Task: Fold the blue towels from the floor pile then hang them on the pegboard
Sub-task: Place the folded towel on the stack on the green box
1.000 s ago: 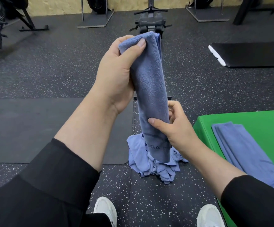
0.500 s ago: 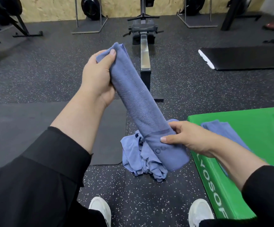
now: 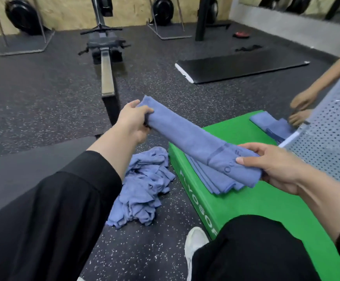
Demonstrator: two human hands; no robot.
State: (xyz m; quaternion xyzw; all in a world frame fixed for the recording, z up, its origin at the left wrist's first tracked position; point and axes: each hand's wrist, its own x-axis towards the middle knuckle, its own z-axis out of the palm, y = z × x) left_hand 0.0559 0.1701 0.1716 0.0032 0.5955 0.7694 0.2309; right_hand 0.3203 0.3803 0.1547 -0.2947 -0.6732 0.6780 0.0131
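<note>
A folded blue towel (image 3: 187,136) stretches nearly level between my hands, above the green box. My left hand (image 3: 133,119) grips its far end and my right hand (image 3: 274,167) holds its near end. Under it a stack of folded blue towels (image 3: 215,179) lies on the green box (image 3: 252,201). The crumpled pile of blue towels (image 3: 142,187) sits on the floor left of the box. The grey pegboard (image 3: 331,138) leans in at the right edge. Another folded blue towel (image 3: 270,123) lies at the box's far corner, beside the pegboard.
Another person's hands (image 3: 301,110) are at the far right by the pegboard. A rowing machine (image 3: 106,63) runs away from me ahead. A black mat (image 3: 240,67) lies on the floor to the right. My white shoe (image 3: 195,242) stands by the box.
The towel has swung from upright to nearly level and moved right over the green box. My view has turned right, bringing the pegboard and another person's hands into sight.
</note>
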